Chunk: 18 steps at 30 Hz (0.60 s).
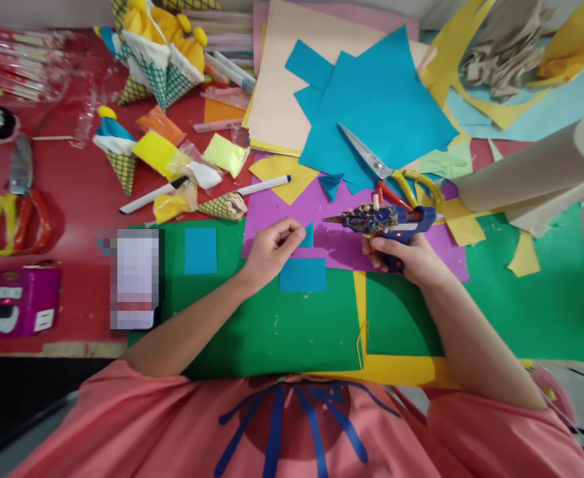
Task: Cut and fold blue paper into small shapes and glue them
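My right hand (399, 257) is wrapped around the handle of a dark blue glue gun (386, 222). Its nozzle points left, toward my other hand. Between the thumb and fingers of my left hand (278, 249) is a small blue piece of paper (308, 236), partly hidden by the fingers. Just below it a blue paper rectangle (302, 275) lies on the green sheet (252, 325). Another blue paper square (200, 251) lies farther left. A purple sheet (336, 249) spreads beneath both hands.
Yellow-handled scissors (381, 166) lie open on large blue paper (371, 113) behind the glue gun. A white paper roll (531, 162) is at right. Small paper cones (160, 66), markers (265, 185), a phone (135, 279), more scissors (17, 206) and a purple box (26, 302) are at left.
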Each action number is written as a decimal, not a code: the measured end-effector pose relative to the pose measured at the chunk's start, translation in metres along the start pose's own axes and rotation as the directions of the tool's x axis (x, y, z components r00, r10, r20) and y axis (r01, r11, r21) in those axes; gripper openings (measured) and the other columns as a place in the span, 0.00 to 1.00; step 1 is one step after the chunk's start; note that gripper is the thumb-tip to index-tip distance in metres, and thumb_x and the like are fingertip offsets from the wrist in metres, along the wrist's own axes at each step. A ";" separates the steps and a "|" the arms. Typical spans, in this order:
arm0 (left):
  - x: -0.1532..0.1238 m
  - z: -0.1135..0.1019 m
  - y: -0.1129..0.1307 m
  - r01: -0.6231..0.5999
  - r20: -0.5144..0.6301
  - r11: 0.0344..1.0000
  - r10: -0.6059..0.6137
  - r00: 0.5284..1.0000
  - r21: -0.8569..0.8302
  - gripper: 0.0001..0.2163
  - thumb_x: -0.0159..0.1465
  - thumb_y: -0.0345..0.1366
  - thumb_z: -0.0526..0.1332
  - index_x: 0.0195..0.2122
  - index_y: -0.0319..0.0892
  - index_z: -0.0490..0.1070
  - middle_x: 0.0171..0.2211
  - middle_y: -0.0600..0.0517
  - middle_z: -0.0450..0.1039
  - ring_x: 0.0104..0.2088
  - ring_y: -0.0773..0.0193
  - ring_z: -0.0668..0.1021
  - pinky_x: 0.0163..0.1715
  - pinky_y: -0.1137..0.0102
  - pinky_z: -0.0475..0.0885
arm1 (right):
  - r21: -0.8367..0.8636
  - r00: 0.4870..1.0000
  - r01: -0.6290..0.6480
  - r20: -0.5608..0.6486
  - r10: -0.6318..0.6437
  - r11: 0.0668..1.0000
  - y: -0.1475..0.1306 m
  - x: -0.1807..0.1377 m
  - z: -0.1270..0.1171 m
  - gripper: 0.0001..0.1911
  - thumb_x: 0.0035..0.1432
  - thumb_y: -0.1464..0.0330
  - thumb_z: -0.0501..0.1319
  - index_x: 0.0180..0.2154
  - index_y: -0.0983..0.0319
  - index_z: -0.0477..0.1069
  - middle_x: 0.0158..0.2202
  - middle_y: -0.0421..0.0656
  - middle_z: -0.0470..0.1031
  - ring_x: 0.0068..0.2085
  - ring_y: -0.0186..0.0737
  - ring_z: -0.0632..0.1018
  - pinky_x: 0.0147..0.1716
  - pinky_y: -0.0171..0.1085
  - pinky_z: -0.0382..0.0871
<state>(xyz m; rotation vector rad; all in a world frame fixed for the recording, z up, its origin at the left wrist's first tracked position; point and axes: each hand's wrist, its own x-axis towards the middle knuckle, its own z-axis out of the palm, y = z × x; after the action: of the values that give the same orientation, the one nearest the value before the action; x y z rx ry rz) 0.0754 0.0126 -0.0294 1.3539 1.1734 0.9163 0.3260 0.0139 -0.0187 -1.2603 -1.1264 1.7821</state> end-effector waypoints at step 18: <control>-0.002 0.000 0.004 -0.056 0.012 0.998 0.055 0.998 0.038 0.09 0.63 0.36 0.58 0.26 0.40 0.66 0.15 0.61 0.51 0.15 0.76 0.54 0.13 0.77 0.48 | -0.189 0.996 0.060 -0.053 -0.071 0.980 -0.002 -0.002 0.010 0.14 0.50 0.63 0.67 0.21 0.63 0.67 0.18 0.36 0.67 0.16 0.27 0.66 0.16 0.31 0.60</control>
<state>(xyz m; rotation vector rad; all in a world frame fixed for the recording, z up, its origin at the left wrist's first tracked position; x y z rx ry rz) 0.0758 0.0104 -0.0257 1.4268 1.1549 0.9291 0.3169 0.0106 -0.0147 -1.3595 -1.3107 1.6092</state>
